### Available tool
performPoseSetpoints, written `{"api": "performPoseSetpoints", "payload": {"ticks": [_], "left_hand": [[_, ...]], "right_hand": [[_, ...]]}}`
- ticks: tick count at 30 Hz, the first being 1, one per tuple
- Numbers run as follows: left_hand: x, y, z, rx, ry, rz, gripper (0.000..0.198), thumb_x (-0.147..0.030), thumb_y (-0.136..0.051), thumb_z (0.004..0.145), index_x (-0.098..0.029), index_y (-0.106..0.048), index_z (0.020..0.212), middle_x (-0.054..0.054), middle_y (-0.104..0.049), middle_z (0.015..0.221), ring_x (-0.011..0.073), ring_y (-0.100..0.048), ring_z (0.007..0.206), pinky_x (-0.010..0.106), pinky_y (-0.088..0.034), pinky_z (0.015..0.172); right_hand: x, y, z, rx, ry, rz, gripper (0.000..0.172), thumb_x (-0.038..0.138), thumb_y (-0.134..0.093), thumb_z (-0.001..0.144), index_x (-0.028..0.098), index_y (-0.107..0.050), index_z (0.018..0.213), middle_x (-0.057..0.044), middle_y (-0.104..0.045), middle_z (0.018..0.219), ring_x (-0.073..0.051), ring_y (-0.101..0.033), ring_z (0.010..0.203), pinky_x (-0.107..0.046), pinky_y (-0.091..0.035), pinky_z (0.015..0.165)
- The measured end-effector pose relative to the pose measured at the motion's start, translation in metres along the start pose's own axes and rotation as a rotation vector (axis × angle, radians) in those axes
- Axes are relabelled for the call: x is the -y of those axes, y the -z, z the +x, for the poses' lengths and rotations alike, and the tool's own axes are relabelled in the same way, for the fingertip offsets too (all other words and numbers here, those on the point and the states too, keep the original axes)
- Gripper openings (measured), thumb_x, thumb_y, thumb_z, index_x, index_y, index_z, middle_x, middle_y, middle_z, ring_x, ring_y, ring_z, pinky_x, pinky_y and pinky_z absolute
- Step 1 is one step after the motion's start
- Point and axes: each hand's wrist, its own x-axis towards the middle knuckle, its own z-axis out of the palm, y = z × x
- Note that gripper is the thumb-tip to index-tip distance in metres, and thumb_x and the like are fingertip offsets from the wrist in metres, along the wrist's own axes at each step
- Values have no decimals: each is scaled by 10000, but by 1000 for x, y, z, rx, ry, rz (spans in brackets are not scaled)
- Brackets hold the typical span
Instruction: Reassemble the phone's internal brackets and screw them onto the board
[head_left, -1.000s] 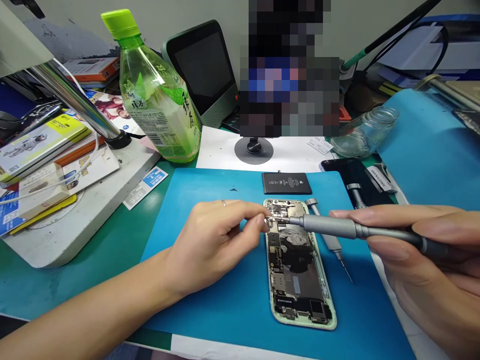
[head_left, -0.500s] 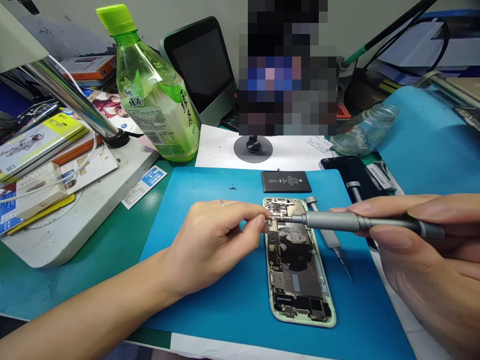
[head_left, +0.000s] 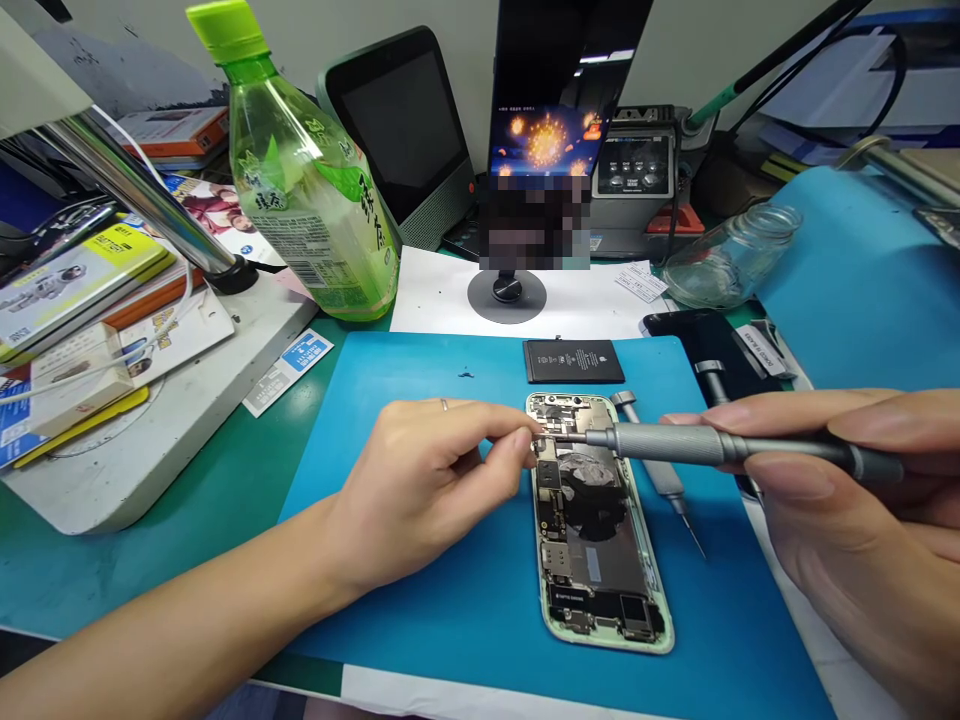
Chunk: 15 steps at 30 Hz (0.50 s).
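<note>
My right hand (head_left: 847, 500) is closed around a grey metal screwdriver (head_left: 671, 441), held almost level and pointing left. Its thin bit reaches the pinched thumb and forefinger of my left hand (head_left: 442, 480). Whatever lies between those fingertips is too small to make out. Both the bit and the fingertips are over the upper part of an opened smartphone (head_left: 600, 570) with its inner parts showing. A second grey screwdriver (head_left: 660, 480) lies beside the phone, partly behind the held one. Above the phone, a black battery (head_left: 574, 361) rests on the blue mat (head_left: 420, 620).
At the back left stand a green tea bottle (head_left: 307, 210) and a dark-screened display (head_left: 397, 130). A phone stand (head_left: 507, 297) holds a lit phone (head_left: 547, 120). To the right are a glass jar (head_left: 731, 262) and a black phone part (head_left: 697, 335). Boxes (head_left: 82, 280) crowd the left.
The held screwdriver and my right hand have shifted very slightly right. My left hand keeps its pinch in the same place.
</note>
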Motion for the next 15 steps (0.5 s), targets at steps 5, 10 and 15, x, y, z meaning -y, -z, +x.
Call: {"api": "performPoseSetpoints", "payload": {"ticks": [5,10,15], "left_hand": [[1,-2,1,1,11,0,193,-96,-635,1014,-122,-798,913,-12,-822,752,94,-774,641,147,-551,623],[1,-1,0,4,18,6,208,-109,-632,1021,-124,-797,896,-1,-823,750,98,-777,643,149,-544,611],[-2,-1,-1,-8,21,22,208,-108,-642,1013,-128,-795,872,-4,-813,725,93,-753,607,154,-531,590]], "right_hand": [[-4,0,-3,0,-16,9,280,168,-858,851,233,-613,971,43,-807,977,-71,-782,768,-39,-605,612],[-8,3,-7,7,-17,6,283,161,-854,849,239,-638,1015,43,-802,984,-71,-770,746,-63,-624,629],[-8,3,-7,-24,-56,17,260,205,-871,852,233,-646,978,27,-800,978,-79,-758,717,-91,-617,578]]}}
